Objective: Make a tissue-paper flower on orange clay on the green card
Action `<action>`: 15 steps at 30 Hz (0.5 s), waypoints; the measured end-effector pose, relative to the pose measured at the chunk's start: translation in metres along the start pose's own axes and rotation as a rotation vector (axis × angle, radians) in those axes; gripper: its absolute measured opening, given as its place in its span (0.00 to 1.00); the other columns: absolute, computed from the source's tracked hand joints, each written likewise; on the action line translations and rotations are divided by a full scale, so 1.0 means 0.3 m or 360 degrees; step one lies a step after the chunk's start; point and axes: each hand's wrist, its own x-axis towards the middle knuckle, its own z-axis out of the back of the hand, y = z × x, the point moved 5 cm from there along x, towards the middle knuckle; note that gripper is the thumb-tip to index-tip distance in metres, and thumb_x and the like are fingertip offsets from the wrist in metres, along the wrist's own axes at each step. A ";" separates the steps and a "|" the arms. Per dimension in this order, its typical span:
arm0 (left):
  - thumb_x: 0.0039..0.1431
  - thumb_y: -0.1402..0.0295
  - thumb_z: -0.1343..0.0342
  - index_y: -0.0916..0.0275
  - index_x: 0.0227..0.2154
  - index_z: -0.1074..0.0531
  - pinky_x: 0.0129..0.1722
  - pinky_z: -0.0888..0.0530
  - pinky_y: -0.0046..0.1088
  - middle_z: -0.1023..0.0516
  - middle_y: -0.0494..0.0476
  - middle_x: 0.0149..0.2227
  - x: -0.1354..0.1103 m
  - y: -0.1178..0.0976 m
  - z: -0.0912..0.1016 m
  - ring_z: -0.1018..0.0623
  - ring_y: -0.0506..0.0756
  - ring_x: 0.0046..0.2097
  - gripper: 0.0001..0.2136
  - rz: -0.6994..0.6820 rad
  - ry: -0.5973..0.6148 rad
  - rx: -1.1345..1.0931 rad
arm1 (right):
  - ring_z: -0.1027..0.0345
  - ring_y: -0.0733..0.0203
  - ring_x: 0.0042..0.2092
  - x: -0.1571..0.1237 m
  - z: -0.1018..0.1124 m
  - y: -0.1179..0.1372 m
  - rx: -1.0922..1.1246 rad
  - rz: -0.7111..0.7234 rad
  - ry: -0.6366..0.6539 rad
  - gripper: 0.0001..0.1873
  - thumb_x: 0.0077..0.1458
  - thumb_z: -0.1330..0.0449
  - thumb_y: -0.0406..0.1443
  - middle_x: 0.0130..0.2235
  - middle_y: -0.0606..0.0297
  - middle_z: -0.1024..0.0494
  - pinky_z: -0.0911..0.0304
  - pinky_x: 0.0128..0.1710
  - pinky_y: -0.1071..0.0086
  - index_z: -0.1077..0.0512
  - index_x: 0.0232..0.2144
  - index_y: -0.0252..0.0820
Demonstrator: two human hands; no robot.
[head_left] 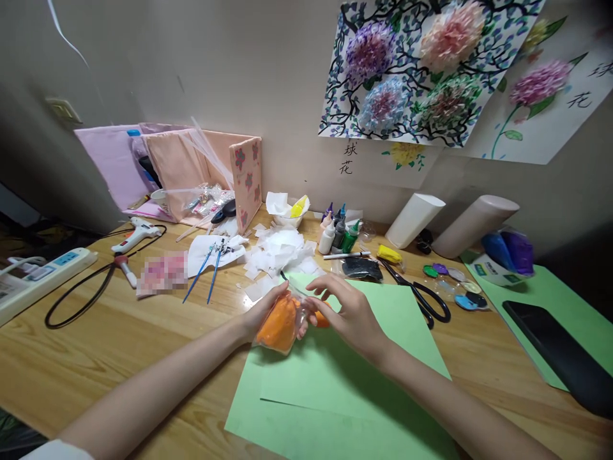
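Observation:
My left hand point(264, 311) is closed around a clear plastic bag of orange clay point(280, 326), holding it just above the light green paper sheets point(345, 383) on the wooden table. My right hand point(352, 313) is at the bag's open end, fingers pinched on a small piece of orange clay point(322, 317) that sticks out beside the bag. Both hands meet over the near edge of the green paper.
Black scissors point(421, 295), a pile of white paper squares point(280, 252), paint bottles point(338, 233), two blue brushes point(205, 271), a glue gun point(136, 233), a power strip point(43, 271), a fabric box point(201, 172), colour lids point(453, 281), a black phone point(560, 348) and white rolls point(414, 220) surround me.

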 end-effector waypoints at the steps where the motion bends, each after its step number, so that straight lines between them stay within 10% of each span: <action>1: 0.55 0.43 0.57 0.73 0.33 0.28 0.30 0.35 0.27 0.26 0.61 0.26 0.002 0.000 -0.004 0.28 0.52 0.27 0.32 0.0007 0.0018 -0.0008 | 0.34 0.60 0.35 0.001 -0.001 -0.001 -0.0010 -0.0003 0.0008 0.03 0.57 0.44 0.31 0.34 0.63 0.28 0.38 0.35 0.67 0.32 0.36 0.42; 15: 0.56 0.40 0.63 0.76 0.41 0.29 0.28 0.39 0.25 0.28 0.61 0.27 -0.004 -0.001 -0.020 0.31 0.51 0.28 0.38 0.0089 0.0132 -0.0016 | 0.35 0.61 0.34 0.015 0.013 -0.036 0.0021 -0.0195 -0.0057 0.04 0.53 0.40 0.32 0.33 0.65 0.29 0.39 0.34 0.69 0.30 0.34 0.42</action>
